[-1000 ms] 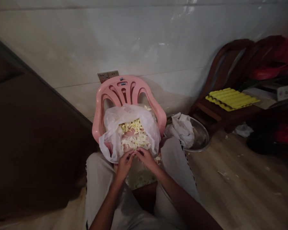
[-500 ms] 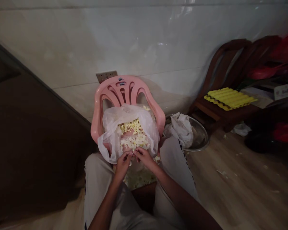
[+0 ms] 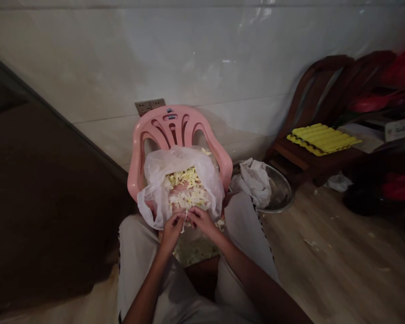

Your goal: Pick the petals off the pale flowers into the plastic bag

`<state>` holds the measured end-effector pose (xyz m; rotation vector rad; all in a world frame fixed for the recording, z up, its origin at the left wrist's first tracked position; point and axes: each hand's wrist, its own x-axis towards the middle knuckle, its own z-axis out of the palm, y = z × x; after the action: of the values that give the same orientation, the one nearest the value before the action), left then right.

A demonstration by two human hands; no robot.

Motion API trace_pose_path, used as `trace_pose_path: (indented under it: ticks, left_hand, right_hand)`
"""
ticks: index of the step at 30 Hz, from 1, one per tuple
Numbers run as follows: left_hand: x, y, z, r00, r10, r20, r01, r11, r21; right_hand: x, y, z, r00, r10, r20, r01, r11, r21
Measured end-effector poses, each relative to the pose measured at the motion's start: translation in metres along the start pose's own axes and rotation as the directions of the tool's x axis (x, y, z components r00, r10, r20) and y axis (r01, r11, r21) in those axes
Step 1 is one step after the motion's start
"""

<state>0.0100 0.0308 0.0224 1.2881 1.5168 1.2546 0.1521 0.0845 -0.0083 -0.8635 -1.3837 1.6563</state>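
Observation:
A clear plastic bag [image 3: 158, 189] lies open on a small pink plastic chair [image 3: 170, 126] in front of my knees. It holds a heap of pale yellow petal-like pieces [image 3: 187, 191]. My left hand [image 3: 171, 229] and my right hand [image 3: 202, 221] meet at the near edge of the bag, fingertips pinched together on one small pale piece between them. More pale bits lie scattered below my hands, between my legs [image 3: 195, 254].
A metal bowl [image 3: 281, 191] with a crumpled white bag [image 3: 253, 182] sits right of the chair. Wooden chairs with a yellow tray [image 3: 322, 138] and red things stand at far right. A dark panel [image 3: 37, 202] fills the left. Wall sockets [image 3: 150, 106] sit behind the chair.
My hands have stayed at the bag's near edge, the fingertips working slightly on the small piece. The view has shifted a little.

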Motion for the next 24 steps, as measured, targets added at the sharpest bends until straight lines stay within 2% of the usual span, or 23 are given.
trace_pose_path:
  ticks: [9, 12, 17, 21, 24]
  left_hand:
    - [0.005, -0.014, -0.004, 1.000, 0.015, 0.007, -0.015, 1.000, 0.008]
    - [0.004, -0.018, -0.006, 1.000, 0.017, 0.002, -0.017, 0.998, 0.067]
    - [0.001, -0.020, -0.008, 0.999, 0.045, 0.031, -0.049, 0.986, 0.157]
    - [0.000, -0.020, -0.005, 0.996, 0.062, 0.067, -0.068, 0.993, 0.099]
    - [0.000, -0.018, -0.001, 0.996, 0.084, 0.014, -0.084, 0.994, 0.071]
  right_hand:
    - [-0.001, -0.004, 0.001, 1.000, -0.005, -0.017, 0.005, 1.000, 0.024]
    - [-0.003, -0.005, 0.003, 1.000, -0.004, 0.000, 0.004, 1.000, -0.004]
    - [-0.006, -0.001, 0.005, 0.997, 0.072, 0.011, -0.072, 0.997, -0.027]
    - [-0.005, 0.001, 0.005, 0.997, 0.064, -0.031, -0.066, 0.997, -0.047]
    - [-0.004, 0.002, 0.006, 0.998, 0.050, -0.037, -0.052, 0.997, -0.058]
